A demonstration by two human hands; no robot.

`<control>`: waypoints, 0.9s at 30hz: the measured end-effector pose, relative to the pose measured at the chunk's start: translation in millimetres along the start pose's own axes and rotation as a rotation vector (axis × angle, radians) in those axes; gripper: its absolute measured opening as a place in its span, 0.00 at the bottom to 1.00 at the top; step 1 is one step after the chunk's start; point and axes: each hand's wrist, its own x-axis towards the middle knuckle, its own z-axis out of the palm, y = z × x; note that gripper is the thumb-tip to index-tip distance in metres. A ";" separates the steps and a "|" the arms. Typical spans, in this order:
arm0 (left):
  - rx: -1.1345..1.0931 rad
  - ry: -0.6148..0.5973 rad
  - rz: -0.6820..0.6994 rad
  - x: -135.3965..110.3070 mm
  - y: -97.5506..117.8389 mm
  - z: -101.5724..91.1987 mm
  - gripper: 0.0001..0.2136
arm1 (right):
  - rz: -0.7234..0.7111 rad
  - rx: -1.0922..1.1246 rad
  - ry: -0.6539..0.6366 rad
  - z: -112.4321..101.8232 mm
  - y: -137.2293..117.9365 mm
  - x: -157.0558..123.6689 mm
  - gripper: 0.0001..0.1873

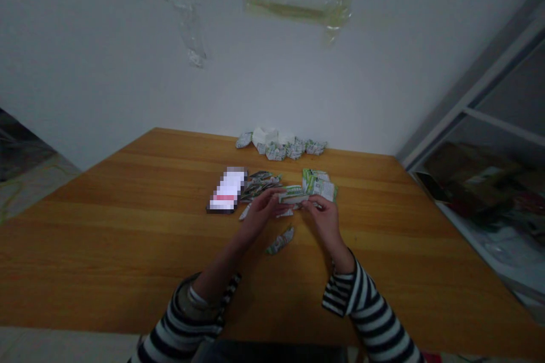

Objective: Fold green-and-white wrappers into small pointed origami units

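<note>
Between my two hands is a green-and-white printed paper (293,198), held above the tabletop. My left hand (260,212) has its fingers closed on the paper's left end. The right end is pinched by the thumb and fingers of my right hand (326,216). Just beyond my right hand lies a stack of similar green-and-white printed papers (321,186). A pile of folded paper pieces (260,184) sits behind my left hand, partly hidden by it. One narrow folded piece (281,241) lies nearer to me, between my forearms.
A phone (227,190) with a lit, blurred screen lies left of the pile. Several crumpled printed papers (283,148) line the back edge of the wooden table (140,193), by the wall. A shelf (502,238) with assorted items stands to the right.
</note>
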 end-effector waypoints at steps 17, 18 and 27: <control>0.095 0.313 0.095 -8.3 1.4 16.1 0.12 | 0.130 0.215 0.157 24.6 -12.8 -15.1 0.11; 0.069 0.324 0.095 -8.2 0.1 17.0 0.12 | 0.142 0.233 0.175 26.7 -12.7 -16.0 0.11; -0.017 0.359 0.124 -8.4 -4.2 20.2 0.19 | 0.189 0.413 0.260 35.9 -6.1 -19.3 0.16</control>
